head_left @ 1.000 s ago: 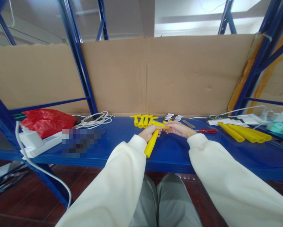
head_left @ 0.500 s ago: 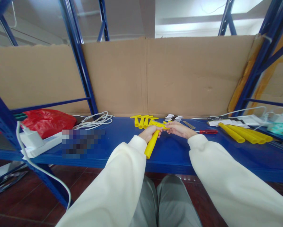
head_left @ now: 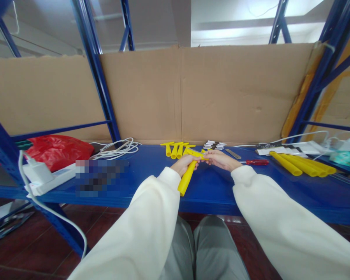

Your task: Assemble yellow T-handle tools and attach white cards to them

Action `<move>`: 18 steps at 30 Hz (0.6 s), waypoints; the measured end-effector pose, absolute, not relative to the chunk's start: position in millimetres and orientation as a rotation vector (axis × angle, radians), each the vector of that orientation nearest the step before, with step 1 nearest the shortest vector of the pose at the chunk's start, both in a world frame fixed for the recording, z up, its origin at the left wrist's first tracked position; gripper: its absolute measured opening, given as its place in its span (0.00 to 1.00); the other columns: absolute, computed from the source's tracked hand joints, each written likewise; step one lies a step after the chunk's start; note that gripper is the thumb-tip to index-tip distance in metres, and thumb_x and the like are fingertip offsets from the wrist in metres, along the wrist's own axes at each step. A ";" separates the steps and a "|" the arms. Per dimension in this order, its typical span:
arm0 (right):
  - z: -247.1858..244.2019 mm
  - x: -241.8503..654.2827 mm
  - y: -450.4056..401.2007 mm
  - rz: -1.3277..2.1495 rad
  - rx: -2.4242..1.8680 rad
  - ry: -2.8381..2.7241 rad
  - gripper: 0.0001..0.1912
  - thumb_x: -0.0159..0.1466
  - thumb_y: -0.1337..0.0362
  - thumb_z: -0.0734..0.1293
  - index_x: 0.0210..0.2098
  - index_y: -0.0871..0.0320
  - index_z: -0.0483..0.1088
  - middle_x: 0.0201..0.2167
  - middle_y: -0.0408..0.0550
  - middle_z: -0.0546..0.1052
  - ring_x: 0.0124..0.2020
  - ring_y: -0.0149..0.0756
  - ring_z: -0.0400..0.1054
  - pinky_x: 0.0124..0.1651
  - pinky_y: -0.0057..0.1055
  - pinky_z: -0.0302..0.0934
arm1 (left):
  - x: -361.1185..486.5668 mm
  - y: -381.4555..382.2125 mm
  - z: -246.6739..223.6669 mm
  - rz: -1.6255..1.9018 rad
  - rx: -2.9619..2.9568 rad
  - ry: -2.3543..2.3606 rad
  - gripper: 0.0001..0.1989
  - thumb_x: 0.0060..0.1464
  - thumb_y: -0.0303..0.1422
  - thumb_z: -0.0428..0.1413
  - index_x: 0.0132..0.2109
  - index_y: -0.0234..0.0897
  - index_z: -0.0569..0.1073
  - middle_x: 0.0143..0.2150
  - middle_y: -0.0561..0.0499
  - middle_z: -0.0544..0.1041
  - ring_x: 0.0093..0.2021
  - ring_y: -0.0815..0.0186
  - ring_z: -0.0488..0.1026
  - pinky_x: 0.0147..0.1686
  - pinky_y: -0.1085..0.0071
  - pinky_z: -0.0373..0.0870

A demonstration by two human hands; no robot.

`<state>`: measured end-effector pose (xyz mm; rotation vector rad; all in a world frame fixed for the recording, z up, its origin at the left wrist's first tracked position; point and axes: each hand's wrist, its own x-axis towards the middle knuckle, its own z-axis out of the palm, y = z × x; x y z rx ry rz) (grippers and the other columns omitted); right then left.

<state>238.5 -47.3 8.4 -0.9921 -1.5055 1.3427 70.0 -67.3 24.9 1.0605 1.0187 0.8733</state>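
Note:
My left hand [head_left: 184, 164] is wrapped around a yellow T-shaped scraper handle [head_left: 187, 179], whose hollow tube end points down toward me. At the right end of its crosspiece [head_left: 194, 153], the fingers of my right hand [head_left: 217, 159] are closed in a pinch. Any small part between those fingertips is too small to make out. Just behind my hands, several similar yellow T-shaped pieces [head_left: 174, 150] lie in a row on the blue shelf [head_left: 151, 171].
White-and-black strips [head_left: 215, 145], a thin metal strip [head_left: 233, 154] and a red-handled screwdriver [head_left: 257, 162] lie right of centre. Several yellow tubes [head_left: 299, 165] lie farther right. On the left are a white cable [head_left: 119, 149], a red bag [head_left: 58, 151] and a power strip [head_left: 56, 179]. Cardboard [head_left: 142, 97] stands behind.
Almost nothing differs. Both hands keep the same hold on the yellow scraper handle, and the whole view has shifted very slightly.

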 end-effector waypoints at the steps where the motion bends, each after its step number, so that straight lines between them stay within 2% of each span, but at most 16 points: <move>1: 8.2 238.2 -47.4 1.334 -0.993 -1.507 0.06 0.52 0.68 0.75 0.25 0.57 0.73 0.23 0.41 0.77 0.24 0.26 0.65 0.27 0.24 0.58 | 69.8 -67.5 25.4 0.872 1.056 1.015 0.09 0.57 0.19 0.53 0.31 0.33 0.71 0.19 0.56 0.65 0.17 0.74 0.61 0.18 0.79 0.59; 7: 8.3 237.7 -50.2 1.349 -0.996 -1.518 0.06 0.54 0.65 0.75 0.28 0.57 0.73 0.26 0.43 0.78 0.24 0.27 0.67 0.27 0.24 0.60 | 67.7 -67.7 26.9 0.912 1.041 1.017 0.09 0.57 0.19 0.54 0.30 0.33 0.70 0.19 0.56 0.66 0.16 0.75 0.60 0.17 0.80 0.58; 10: 9.2 240.6 -48.3 1.237 -1.069 -1.509 0.09 0.56 0.61 0.74 0.34 0.55 0.74 0.32 0.45 0.80 0.29 0.30 0.71 0.29 0.24 0.62 | 67.2 -68.2 27.5 0.937 1.037 1.026 0.12 0.58 0.19 0.53 0.28 0.33 0.68 0.19 0.55 0.66 0.16 0.76 0.60 0.18 0.80 0.58; 13: 11.1 253.2 -40.0 0.900 -1.212 -1.550 0.10 0.59 0.56 0.71 0.36 0.55 0.74 0.37 0.49 0.81 0.36 0.35 0.74 0.34 0.28 0.65 | 67.0 -68.6 28.2 0.957 1.038 1.040 0.15 0.59 0.18 0.52 0.25 0.33 0.67 0.18 0.55 0.65 0.16 0.76 0.59 0.17 0.80 0.56; 18: 17.1 316.1 -25.5 0.108 -1.587 -1.792 0.05 0.59 0.60 0.69 0.32 0.56 0.74 0.37 0.53 0.81 0.42 0.45 0.75 0.46 0.39 0.67 | 67.3 -65.9 25.8 1.000 1.031 1.083 0.15 0.59 0.19 0.53 0.24 0.34 0.65 0.18 0.55 0.64 0.16 0.76 0.60 0.18 0.79 0.57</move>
